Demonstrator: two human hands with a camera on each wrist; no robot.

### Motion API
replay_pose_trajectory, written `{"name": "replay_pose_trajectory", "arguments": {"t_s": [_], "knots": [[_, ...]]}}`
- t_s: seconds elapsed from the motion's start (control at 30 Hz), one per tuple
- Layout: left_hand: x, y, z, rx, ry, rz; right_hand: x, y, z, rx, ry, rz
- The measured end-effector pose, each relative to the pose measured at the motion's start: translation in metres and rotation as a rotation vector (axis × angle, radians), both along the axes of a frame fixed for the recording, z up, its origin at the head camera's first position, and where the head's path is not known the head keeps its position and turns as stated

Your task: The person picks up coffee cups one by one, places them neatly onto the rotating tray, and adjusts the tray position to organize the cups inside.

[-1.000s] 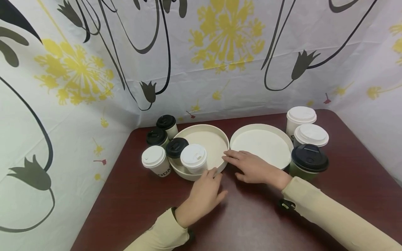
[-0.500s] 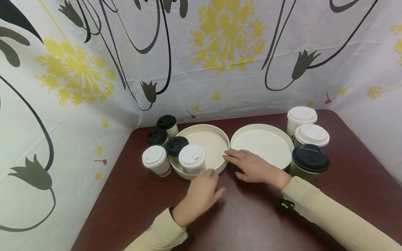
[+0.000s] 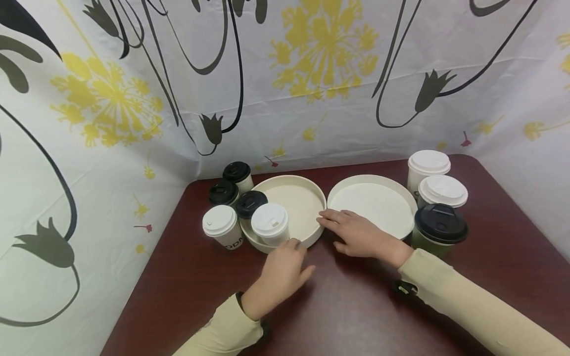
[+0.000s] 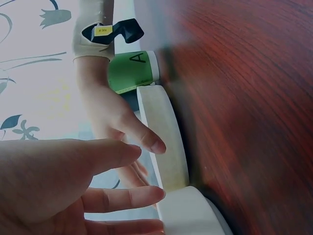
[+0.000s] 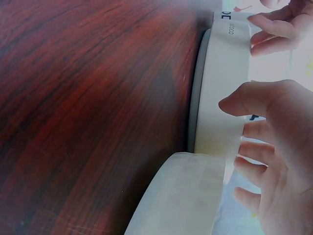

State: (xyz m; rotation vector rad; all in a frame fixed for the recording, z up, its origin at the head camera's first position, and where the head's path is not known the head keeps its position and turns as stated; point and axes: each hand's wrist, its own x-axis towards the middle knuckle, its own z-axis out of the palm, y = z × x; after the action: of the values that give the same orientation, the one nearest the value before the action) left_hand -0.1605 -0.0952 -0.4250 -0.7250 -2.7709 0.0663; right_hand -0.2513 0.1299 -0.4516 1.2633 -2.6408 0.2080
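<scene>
The left tray, round and cream-coloured, sits on the dark red table just beside the right tray, their rims meeting or nearly so. A white-lidded cup stands upright in its near left part, and a black-lidded cup behind that one seems to be inside the wall too. The left hand is unclenched and grasps nothing; its fingers reach to the near rim, right beside the white-lidded cup, and whether they touch that cup cannot be told. The right hand is likewise released, its fingers stretched to the left tray's rim where the two trays come together, thumb apart. Handling the tray well here calls for light, even pressure from both sides, since a one-sided push could set the cups sliding or knock the right tray. The left fingers do best against the wall rather than the cup, which could tip. The right fingers should bear on one rim only. An outer cup stands close against the tray's left side, so there is little room that way.
</scene>
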Motion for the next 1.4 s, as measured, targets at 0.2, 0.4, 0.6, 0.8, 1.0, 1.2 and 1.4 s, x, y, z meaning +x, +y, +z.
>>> {"name": "replay_pose_trajectory", "arguments": {"t_s": [0.2, 0.4, 0.6, 0.8, 1.0, 1.2, 1.4], "knots": [[-0.001, -0.004, 0.002, 0.027, -0.032, 0.014, -0.003, 0.0, -0.001, 0.01, 0.018, -0.009], [0.0, -0.007, 0.004, 0.032, -0.049, 0.02, 0.0, -0.001, 0.001, 0.0, 0.001, -0.001], [0.003, -0.005, 0.007, -0.008, -0.058, 0.043, 0.004, -0.003, 0.0, -0.024, 0.014, 0.017], [0.004, -0.002, 0.009, -0.031, -0.066, 0.09, 0.007, -0.004, -0.002, -0.023, 0.038, 0.029], [0.003, 0.0, 0.009, -0.002, -0.081, 0.101, 0.009, -0.005, -0.001, -0.017, 0.038, 0.02], [0.002, 0.009, 0.007, -0.027, -0.059, 0.063, 0.013, -0.008, -0.002, -0.013, 0.066, 0.018], [0.0, 0.018, 0.006, -0.052, -0.071, 0.041, 0.017, -0.013, -0.004, -0.021, 0.07, 0.008]]}}
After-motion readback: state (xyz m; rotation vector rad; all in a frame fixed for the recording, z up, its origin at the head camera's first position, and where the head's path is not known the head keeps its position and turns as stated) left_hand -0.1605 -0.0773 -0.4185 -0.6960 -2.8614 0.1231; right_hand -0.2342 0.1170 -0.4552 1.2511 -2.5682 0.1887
